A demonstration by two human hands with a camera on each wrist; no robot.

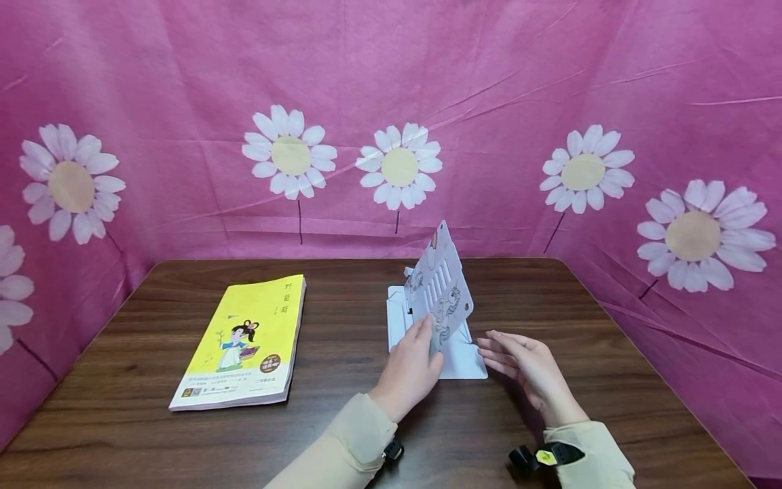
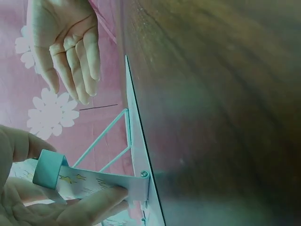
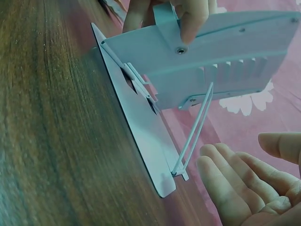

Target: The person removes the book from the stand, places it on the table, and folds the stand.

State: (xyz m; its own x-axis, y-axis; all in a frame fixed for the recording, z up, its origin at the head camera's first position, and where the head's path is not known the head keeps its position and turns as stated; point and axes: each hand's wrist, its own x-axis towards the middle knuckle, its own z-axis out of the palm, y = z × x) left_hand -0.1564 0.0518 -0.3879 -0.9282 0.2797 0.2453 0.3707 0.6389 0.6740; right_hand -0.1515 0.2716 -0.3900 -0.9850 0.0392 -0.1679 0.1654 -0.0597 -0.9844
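A white metal book stand (image 1: 441,288) stands on the table, its slotted, cartoon-printed panel raised at a steep angle above a flat base plate (image 1: 467,363). My left hand (image 1: 406,373) grips the panel's lower edge by a bent clip (image 2: 49,169), the thumb on one face and fingers on the other. In the right wrist view, a wire support leg (image 3: 200,122) runs between the panel's back and the base. Just right of the base is my right hand (image 1: 528,370), palm turned toward the stand, fingers extended and holding nothing.
To the left on the dark wooden table (image 1: 342,435) lies a thick yellow book (image 1: 259,339) with a cartoon girl on its cover. Behind the table hangs a pink cloth (image 1: 489,81) with white daisies. Each wrist wears a black strapped device (image 1: 559,454).
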